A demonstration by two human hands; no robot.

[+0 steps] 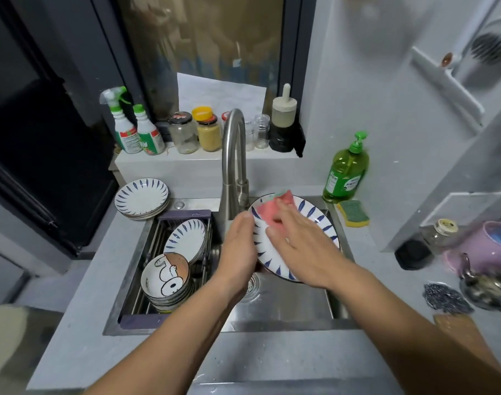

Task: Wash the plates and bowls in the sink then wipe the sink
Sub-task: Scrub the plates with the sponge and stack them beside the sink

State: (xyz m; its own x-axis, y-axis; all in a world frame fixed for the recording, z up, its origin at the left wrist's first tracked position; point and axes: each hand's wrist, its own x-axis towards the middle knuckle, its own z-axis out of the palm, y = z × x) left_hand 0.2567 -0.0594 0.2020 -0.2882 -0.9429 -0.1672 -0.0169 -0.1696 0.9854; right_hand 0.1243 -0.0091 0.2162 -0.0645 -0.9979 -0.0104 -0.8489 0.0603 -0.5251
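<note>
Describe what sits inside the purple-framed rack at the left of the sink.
Inside the rack sits a tilted stack of cartoon-printed bowls, with a blue-striped plate leaning behind it. The bowls cover the rack floor beneath them and the plate's lower edge, so neither can be seen.

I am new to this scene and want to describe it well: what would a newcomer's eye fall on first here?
First, the blue-striped plate tilted over the sink, in the middle: the left hand grips its edge while the right hand presses a pink cloth on its face. Next, the cartoon bowls stacked in the rack at the sink's left, and the green soap bottle at the back right.
</note>
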